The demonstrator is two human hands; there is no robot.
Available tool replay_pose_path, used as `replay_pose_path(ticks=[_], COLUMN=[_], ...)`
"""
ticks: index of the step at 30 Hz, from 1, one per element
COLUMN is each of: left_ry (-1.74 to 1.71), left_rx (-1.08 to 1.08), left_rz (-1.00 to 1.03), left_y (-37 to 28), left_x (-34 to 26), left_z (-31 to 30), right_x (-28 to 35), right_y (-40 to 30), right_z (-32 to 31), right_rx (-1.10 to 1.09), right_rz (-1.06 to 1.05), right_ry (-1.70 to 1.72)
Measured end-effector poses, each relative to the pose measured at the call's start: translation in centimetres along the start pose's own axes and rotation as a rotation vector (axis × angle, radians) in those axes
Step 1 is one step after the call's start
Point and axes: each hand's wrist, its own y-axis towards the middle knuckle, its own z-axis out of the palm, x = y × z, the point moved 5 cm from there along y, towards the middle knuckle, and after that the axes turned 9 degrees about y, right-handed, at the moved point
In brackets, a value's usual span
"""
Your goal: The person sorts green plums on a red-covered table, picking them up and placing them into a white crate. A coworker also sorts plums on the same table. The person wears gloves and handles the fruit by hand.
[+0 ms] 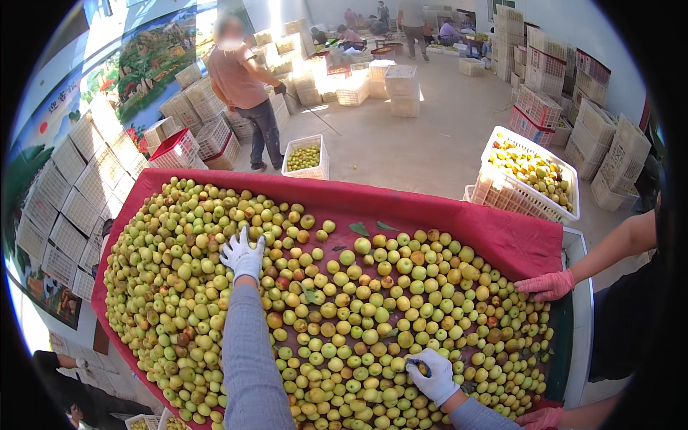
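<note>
A large heap of yellow-green jujube-like fruits (183, 301), some blushed red or brown, covers a table lined with red cloth (333, 196). My left hand (244, 257), in a white glove, rests on the heap's edge at left of centre with its fingers spread. Lower right, my right hand (434, 377), also white-gloved, is curled around a dark, brownish fruit (422, 368); its fingers partly cover it. Beneath and around that hand the fruits lie in a thinner layer. A few green leaves (359, 229) lie on the cloth near the far side.
At the right, a co-worker's pink-gloved hands (547, 286) touch the fruits by the table's pale metal edge (581, 317). Beyond the cloth stand fruit-filled white crates (529, 172) and a smaller one (306, 157). A person (242, 86) holding a thin rod stands beyond the table.
</note>
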Motion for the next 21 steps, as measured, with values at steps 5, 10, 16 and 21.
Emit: replay_pose_path(ticks=[5, 10, 16, 21], left_ry=[-0.136, -0.697, -0.368, -0.467], left_rx=[-0.434, -0.086, 0.092, 0.23], left_rz=[0.099, 0.544, 0.708, 0.95], left_y=[-2.0, -1.0, -7.1, -14.8], left_x=[-5.5, -13.1, -22.8, -24.9], left_z=[-3.4, -0.2, -0.1, -1.4], right_x=[-0.3, -0.1, 0.2, 0.1], right_y=[0.0, 0.3, 0.5, 0.2], right_z=[-0.3, 0.2, -0.1, -0.3], right_rx=[0.001, 0.007, 0.003, -0.027], right_rz=[0.004, -0.032, -0.024, -0.064], right_ry=[-0.026, -0.016, -0.014, -0.056])
